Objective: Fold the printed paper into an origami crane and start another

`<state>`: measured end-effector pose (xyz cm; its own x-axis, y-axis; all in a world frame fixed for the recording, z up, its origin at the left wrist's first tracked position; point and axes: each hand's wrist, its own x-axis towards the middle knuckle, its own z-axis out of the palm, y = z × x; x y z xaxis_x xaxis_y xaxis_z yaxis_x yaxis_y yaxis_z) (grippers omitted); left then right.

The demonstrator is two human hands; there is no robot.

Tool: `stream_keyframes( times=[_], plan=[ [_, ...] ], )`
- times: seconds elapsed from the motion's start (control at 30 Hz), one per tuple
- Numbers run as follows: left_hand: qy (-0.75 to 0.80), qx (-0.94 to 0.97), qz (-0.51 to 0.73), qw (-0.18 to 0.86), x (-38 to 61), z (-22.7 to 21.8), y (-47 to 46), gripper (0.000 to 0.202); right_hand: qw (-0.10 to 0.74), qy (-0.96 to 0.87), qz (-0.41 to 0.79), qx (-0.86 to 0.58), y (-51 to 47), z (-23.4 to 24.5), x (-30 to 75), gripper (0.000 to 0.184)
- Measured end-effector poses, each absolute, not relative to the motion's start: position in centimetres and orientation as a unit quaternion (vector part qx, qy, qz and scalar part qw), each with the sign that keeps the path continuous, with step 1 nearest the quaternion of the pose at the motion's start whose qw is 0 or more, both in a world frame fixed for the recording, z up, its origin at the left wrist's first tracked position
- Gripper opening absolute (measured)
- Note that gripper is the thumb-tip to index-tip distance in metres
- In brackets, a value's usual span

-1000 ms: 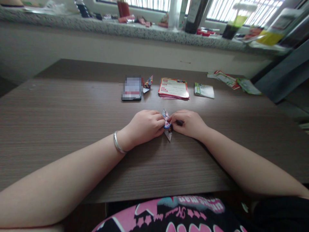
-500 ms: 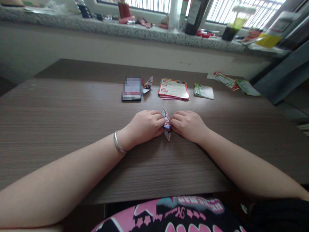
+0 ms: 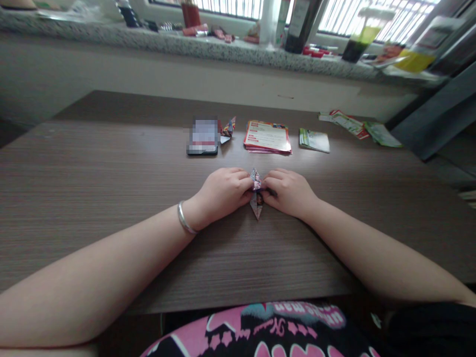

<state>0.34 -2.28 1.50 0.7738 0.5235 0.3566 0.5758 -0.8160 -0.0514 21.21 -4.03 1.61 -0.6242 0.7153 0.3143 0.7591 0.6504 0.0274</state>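
A small folded paper figure (image 3: 256, 201) with a colourful print stands between my two hands on the brown wooden table (image 3: 111, 168). My left hand (image 3: 223, 193), with a silver bangle on the wrist, pinches its left side with curled fingers. My right hand (image 3: 288, 193) pinches its right side in the same way. A pointed tip of the paper sticks out below my fingers and another above them.
Farther back lie a dark phone (image 3: 203, 136), a finished folded paper figure (image 3: 227, 130), a stack of red-and-white paper sheets (image 3: 267, 136), a green leaflet (image 3: 314, 140) and more leaflets (image 3: 359, 126) at the right. A granite sill (image 3: 208, 47) with bottles runs behind.
Both hands have stayed on the folded paper with only small finger shifts; the paper now sits a bit more upright between the fingertips.
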Motion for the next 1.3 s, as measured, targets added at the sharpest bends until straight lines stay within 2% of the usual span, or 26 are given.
stream_keyframes(
  times=[0.3, 0.53, 0.9, 1.17, 1.3],
  plan=[
    [-0.291, -0.938, -0.153, 0.11, 0.4, 1.5, -2.2, 0.016, 0.125, -0.911, -0.111, -0.376, -4.1, 1.6, 21.4, 0.022],
    [-0.281, -0.94, -0.154, 0.115, 0.5, 1.8, -2.2, 0.015, 0.124, -0.91, -0.11, -0.38, -4.3, 1.7, 20.8, 0.019],
    [-0.312, -0.93, -0.193, -0.024, 0.4, 1.2, -1.8, 0.01, 0.152, -0.889, 0.043, -0.43, -3.6, 1.6, 20.9, 0.011],
    [-0.327, -0.919, -0.214, -0.06, 0.0, 0.8, -1.5, 0.015, 0.153, -0.888, 0.057, -0.429, -3.2, 1.6, 21.4, 0.018],
    [-0.312, -0.929, -0.195, -0.032, 0.0, 1.1, -1.7, 0.011, 0.147, -0.899, 0.027, -0.411, -3.4, 1.6, 21.5, 0.014]
  ],
)
